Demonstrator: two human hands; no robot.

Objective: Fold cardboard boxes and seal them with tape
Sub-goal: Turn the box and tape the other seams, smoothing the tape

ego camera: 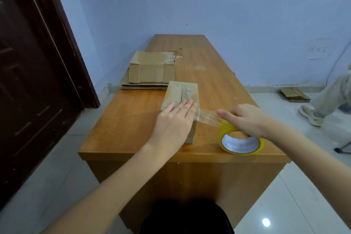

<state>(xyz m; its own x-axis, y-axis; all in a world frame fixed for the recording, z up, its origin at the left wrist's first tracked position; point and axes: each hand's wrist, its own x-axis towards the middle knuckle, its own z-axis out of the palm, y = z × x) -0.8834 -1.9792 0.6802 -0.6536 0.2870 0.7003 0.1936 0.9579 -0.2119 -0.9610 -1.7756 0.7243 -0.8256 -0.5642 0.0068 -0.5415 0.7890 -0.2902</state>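
Observation:
A small folded cardboard box [180,93] stands on the wooden table [129,119] near its front edge. My left hand [174,119] lies flat on the box top, fingers straight, pressing it down. A strip of clear tape [209,117] stretches from the box's right edge to a yellow tape roll [241,144], which is tilted at the table's front right. My right hand [245,118] grips the roll from above, index finger extended along the strip.
A stack of flattened cardboard boxes [150,71] lies at the table's left, behind the box. A dark door [28,81] is on the left. On the right floor lie more flattened cardboard [295,95] and another person's leg and shoe [311,114].

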